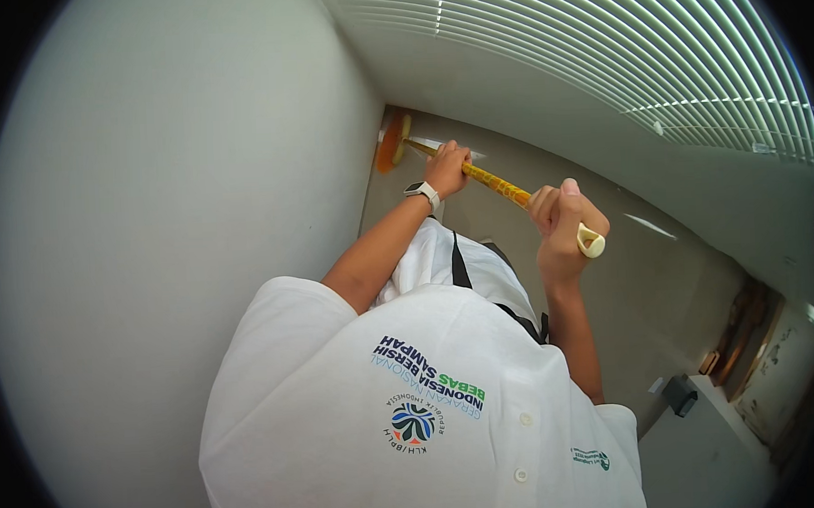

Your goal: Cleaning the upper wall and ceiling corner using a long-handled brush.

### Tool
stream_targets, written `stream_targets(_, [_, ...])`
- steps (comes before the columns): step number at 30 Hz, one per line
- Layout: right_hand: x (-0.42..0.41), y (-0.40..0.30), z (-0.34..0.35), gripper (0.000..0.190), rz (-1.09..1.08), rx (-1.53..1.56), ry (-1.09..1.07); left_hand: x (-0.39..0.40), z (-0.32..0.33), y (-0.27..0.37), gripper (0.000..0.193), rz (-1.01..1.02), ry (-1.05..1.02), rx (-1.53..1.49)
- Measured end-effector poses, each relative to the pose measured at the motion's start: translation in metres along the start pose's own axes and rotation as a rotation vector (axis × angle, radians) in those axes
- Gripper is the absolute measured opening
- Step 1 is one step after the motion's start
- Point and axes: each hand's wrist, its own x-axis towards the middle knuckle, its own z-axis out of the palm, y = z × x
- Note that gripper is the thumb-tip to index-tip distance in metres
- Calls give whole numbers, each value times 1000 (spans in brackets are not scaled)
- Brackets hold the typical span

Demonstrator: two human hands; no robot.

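Note:
A broom with a yellow patterned handle point(498, 184) slants down and away from me. Its orange bristles point(390, 144) and pale yellow head point(403, 140) are at the floor, close to the corner between two walls. My left hand point(449, 169), below a wrist with a white-strapped watch point(423, 192), is wrapped around the lower part of the handle. Higher up, my right hand point(568, 221) grips the top end, thumb upward. A cream hanging-loop cap point(590, 241) sticks out beneath that fist.
A plain white wall point(171, 162) rises close on my left. Ahead, white window blinds point(575, 49) hang above a low wall point(481, 80). Light patches fall on the grey floor point(653, 270). Toward the right stand a pale cabinet-like surface point(708, 438) with a dark box-shaped object point(679, 396) and brown wooden items point(741, 331).

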Motion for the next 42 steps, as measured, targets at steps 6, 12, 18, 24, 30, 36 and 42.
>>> stream_targets(6, [-20, -10, -6, 43, 31, -140, 34, -5, 10, 11, 19, 97, -114, -1])
stream_targets(12, [-34, -43, -18, 41, 26, -74, 4, -25, -20, 31, 19, 186, -156, 99])
stream_targets(18, [-30, -26, -28, 41, 47, 34, 24, -25, -14, 26, 19, 136, -93, 159])
stream_targets(24, [-49, -28, -29, 38, 83, -218, 91, -11, 22, 39, 16, 153, -208, 100])
stream_targets(30, [-59, -50, -41, 41, 120, -315, 229, -12, 53, 88, 13, 283, -310, 32])
stream_targets(36, [-57, -79, -61, 41, -14, -64, 257, -23, 13, 114, 15, 350, -191, 67])
stream_targets(42, [-48, -59, -58, 41, -8, 102, 229, -25, -6, 83, 14, 238, -174, 155])
